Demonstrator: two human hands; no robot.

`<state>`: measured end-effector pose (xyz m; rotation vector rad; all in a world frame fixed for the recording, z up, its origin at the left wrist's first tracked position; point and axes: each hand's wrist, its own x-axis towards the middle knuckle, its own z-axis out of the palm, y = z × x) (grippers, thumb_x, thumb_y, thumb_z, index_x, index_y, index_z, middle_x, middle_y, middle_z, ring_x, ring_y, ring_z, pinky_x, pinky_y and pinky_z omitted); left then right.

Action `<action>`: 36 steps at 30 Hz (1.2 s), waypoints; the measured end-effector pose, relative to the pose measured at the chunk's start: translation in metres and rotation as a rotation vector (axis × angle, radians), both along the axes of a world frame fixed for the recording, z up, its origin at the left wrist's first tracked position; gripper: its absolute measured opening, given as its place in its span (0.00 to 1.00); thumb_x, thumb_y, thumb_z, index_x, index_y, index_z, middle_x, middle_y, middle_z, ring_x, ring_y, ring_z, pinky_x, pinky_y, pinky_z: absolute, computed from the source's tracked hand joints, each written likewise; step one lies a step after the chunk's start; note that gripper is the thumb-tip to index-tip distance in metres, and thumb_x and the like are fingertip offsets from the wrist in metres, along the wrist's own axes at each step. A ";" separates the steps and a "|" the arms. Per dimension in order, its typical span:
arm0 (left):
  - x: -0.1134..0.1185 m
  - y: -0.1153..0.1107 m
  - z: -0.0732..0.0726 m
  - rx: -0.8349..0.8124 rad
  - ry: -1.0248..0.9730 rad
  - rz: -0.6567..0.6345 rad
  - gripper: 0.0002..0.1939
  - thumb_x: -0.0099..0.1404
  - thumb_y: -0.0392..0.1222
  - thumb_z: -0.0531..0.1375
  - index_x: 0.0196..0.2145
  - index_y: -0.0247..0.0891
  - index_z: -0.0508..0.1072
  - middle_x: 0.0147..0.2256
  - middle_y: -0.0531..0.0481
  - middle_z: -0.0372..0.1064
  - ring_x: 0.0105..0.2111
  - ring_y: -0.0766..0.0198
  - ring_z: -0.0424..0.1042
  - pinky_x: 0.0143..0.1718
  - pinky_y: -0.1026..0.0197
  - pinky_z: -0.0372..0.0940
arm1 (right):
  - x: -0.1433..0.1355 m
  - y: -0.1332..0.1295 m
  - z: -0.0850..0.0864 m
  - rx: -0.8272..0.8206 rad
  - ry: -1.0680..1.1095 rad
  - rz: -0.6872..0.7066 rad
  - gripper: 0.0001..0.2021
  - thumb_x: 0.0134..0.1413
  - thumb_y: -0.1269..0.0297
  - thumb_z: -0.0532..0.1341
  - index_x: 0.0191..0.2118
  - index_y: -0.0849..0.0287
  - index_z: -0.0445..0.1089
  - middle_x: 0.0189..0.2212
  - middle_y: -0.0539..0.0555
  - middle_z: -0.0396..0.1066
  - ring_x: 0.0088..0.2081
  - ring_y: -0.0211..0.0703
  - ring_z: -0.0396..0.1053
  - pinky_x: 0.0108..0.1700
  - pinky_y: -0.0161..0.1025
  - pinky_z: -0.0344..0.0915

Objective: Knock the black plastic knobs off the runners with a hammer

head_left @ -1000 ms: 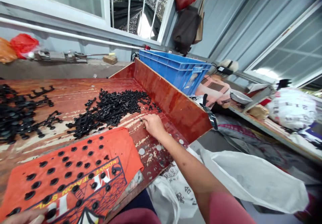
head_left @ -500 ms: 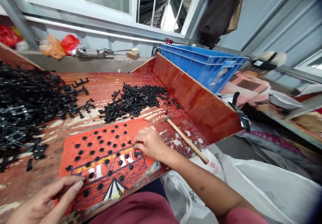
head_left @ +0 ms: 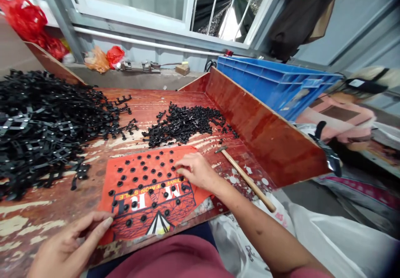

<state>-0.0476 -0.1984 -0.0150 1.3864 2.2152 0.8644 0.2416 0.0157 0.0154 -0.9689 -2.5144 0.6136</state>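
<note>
An orange printed cloth (head_left: 117, 167) lies on the worktable in front of me. Small black round pieces (head_left: 154, 205) stand spread over it in loose rows. At the cloth's lower left edge, my left hand (head_left: 73, 238) has thumb and forefinger pressed together; what they hold, if anything, does not show. My right hand (head_left: 198, 171) reaches over the cloth's right side. Its thumb and fingertips close around a small black round piece (head_left: 173, 169), partly covered by them.
Linked black parts (head_left: 40, 123) form a large pile at left; small black pieces (head_left: 190, 121) heap behind the cloth. A hammer (head_left: 246, 178) lies right of my right hand. Beyond the raised wooden side board (head_left: 265, 132) are a blue crate (head_left: 259, 78) and another person (head_left: 343, 115).
The view has turned left, so everything appears farther right. My left hand has drawn back from a black piece on the cloth. My right fingertips have moved slightly farther up the cloth.
</note>
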 end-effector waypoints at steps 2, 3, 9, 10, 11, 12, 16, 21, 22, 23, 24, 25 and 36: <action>0.005 0.000 0.008 -0.043 -0.105 -0.041 0.21 0.56 0.64 0.61 0.34 0.47 0.81 0.35 0.55 0.80 0.36 0.55 0.78 0.33 0.66 0.71 | -0.011 0.007 -0.002 -0.019 -0.025 0.023 0.05 0.55 0.70 0.69 0.37 0.54 0.79 0.32 0.49 0.77 0.37 0.41 0.71 0.44 0.36 0.61; 0.008 0.000 0.013 -0.054 -0.149 -0.050 0.20 0.56 0.63 0.61 0.34 0.46 0.81 0.35 0.54 0.80 0.37 0.54 0.78 0.33 0.65 0.71 | -0.016 0.010 -0.003 -0.032 -0.034 0.032 0.04 0.54 0.72 0.69 0.34 0.54 0.79 0.31 0.48 0.76 0.35 0.41 0.71 0.42 0.35 0.61; 0.001 0.000 0.034 -0.039 -0.220 -0.053 0.15 0.63 0.56 0.59 0.33 0.45 0.79 0.32 0.52 0.78 0.35 0.55 0.75 0.37 0.63 0.66 | -0.027 0.019 -0.006 -0.123 -0.063 0.015 0.10 0.54 0.75 0.64 0.23 0.58 0.73 0.21 0.47 0.70 0.25 0.38 0.66 0.29 0.33 0.55; -0.008 0.001 0.035 -0.029 -0.189 -0.029 0.15 0.63 0.56 0.59 0.34 0.44 0.79 0.34 0.52 0.79 0.36 0.55 0.75 0.38 0.62 0.66 | -0.025 0.019 -0.007 -0.139 -0.066 -0.004 0.10 0.54 0.74 0.63 0.23 0.58 0.72 0.20 0.47 0.70 0.24 0.38 0.65 0.28 0.33 0.54; -0.018 0.003 0.035 -0.024 -0.136 0.009 0.15 0.62 0.56 0.59 0.35 0.44 0.78 0.35 0.51 0.79 0.37 0.54 0.75 0.38 0.61 0.65 | -0.024 0.018 -0.009 -0.153 -0.068 -0.024 0.09 0.54 0.73 0.63 0.24 0.58 0.72 0.20 0.47 0.69 0.23 0.38 0.65 0.27 0.33 0.53; -0.030 0.006 0.036 -0.023 -0.065 0.060 0.16 0.62 0.56 0.59 0.38 0.44 0.78 0.36 0.50 0.79 0.37 0.54 0.75 0.39 0.60 0.65 | -0.023 0.016 -0.010 -0.164 -0.067 -0.042 0.09 0.54 0.72 0.63 0.24 0.58 0.72 0.20 0.47 0.69 0.23 0.38 0.65 0.26 0.33 0.53; -0.074 0.042 0.031 -0.035 0.103 0.183 0.18 0.61 0.51 0.60 0.47 0.43 0.74 0.35 0.49 0.77 0.35 0.54 0.73 0.36 0.59 0.61 | -0.020 0.009 -0.015 -0.191 -0.042 -0.062 0.04 0.57 0.68 0.62 0.31 0.58 0.73 0.21 0.47 0.70 0.23 0.39 0.65 0.27 0.34 0.56; -0.088 0.086 0.017 0.014 -0.054 0.208 0.11 0.52 0.42 0.66 0.34 0.42 0.71 0.22 0.56 0.67 0.26 0.60 0.66 0.32 0.61 0.55 | -0.014 0.005 -0.010 -0.213 0.010 -0.058 0.15 0.58 0.64 0.63 0.50 0.60 0.73 0.24 0.47 0.70 0.24 0.41 0.68 0.28 0.35 0.62; -0.084 0.087 0.016 0.027 -0.074 0.201 0.12 0.52 0.42 0.66 0.35 0.41 0.70 0.21 0.58 0.65 0.25 0.62 0.65 0.31 0.62 0.56 | -0.011 0.004 -0.008 -0.206 0.021 -0.065 0.16 0.57 0.64 0.62 0.52 0.60 0.72 0.25 0.48 0.71 0.24 0.41 0.68 0.28 0.36 0.63; -0.079 0.085 0.017 0.046 -0.123 0.191 0.14 0.53 0.44 0.65 0.37 0.40 0.69 0.21 0.58 0.65 0.24 0.63 0.65 0.31 0.62 0.57 | -0.008 0.003 -0.005 -0.192 0.032 -0.078 0.17 0.57 0.64 0.62 0.53 0.59 0.72 0.26 0.49 0.72 0.25 0.42 0.69 0.30 0.37 0.64; -0.073 0.080 0.019 0.073 -0.225 0.180 0.17 0.54 0.45 0.65 0.40 0.40 0.68 0.22 0.59 0.66 0.24 0.64 0.66 0.31 0.62 0.59 | -0.005 0.002 -0.003 -0.173 0.043 -0.097 0.18 0.57 0.65 0.61 0.53 0.59 0.72 0.28 0.50 0.73 0.28 0.44 0.70 0.33 0.39 0.66; -0.065 0.073 0.023 0.104 -0.377 0.165 0.21 0.55 0.47 0.66 0.44 0.39 0.67 0.23 0.58 0.67 0.24 0.64 0.67 0.31 0.62 0.61 | -0.002 0.001 -0.001 -0.145 0.060 -0.122 0.18 0.58 0.65 0.61 0.53 0.58 0.72 0.31 0.52 0.74 0.31 0.45 0.71 0.36 0.41 0.67; 0.016 0.022 0.058 0.156 -1.684 0.047 0.22 0.56 0.29 0.67 0.48 0.36 0.73 0.31 0.50 0.68 0.29 0.68 0.68 0.31 0.64 0.68 | -0.029 -0.053 0.024 -0.097 0.276 0.001 0.12 0.61 0.69 0.60 0.49 0.54 0.76 0.34 0.53 0.74 0.37 0.46 0.71 0.41 0.42 0.66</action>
